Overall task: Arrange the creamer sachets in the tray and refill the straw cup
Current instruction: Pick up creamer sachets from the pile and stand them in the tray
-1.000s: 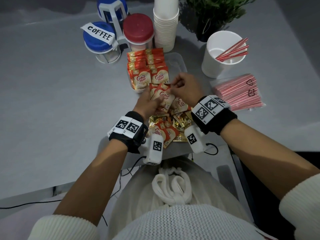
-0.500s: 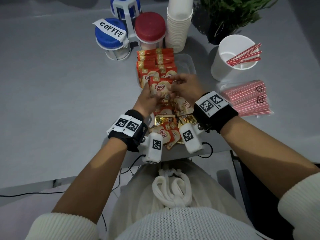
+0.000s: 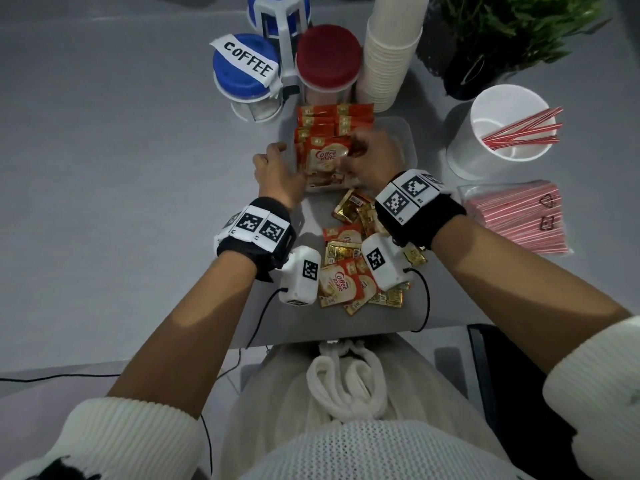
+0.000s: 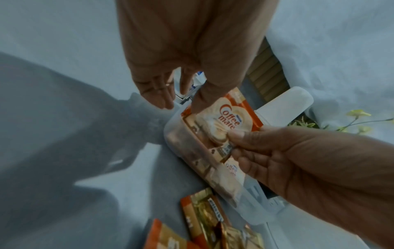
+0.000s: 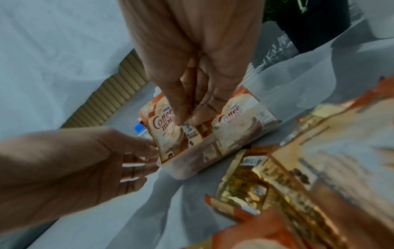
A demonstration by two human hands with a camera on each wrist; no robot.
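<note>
A clear plastic tray (image 3: 405, 133) holds rows of upright orange Coffee-mate creamer sachets. My right hand (image 3: 349, 157) pinches the front creamer sachet (image 3: 322, 157) by its edge, standing it in the tray's near-left row. In the right wrist view, thumb and fingers of that hand (image 5: 187, 121) close on the sachet (image 5: 162, 128). My left hand (image 3: 277, 157) sits beside the tray's left wall, fingers loosely curled, its thumb (image 4: 202, 101) touching the sachet's (image 4: 226, 118) top corner. Loose sachets (image 3: 356, 258) lie in a heap between my wrists. The white straw cup (image 3: 502, 133) holds a few red straws.
A clear packet of red straws (image 3: 519, 216) lies right of my right wrist. Behind the tray stand blue-lidded jars (image 3: 242, 71), a red-lidded jar (image 3: 329, 57), a stack of paper cups (image 3: 391, 53) and a potted plant (image 3: 502, 36). The table's front edge runs just below the heap.
Both hands carried a sachet up from the heap and forward to the tray. The left hand has slipped off to the tray's left side; the right still pinches the sachet.
</note>
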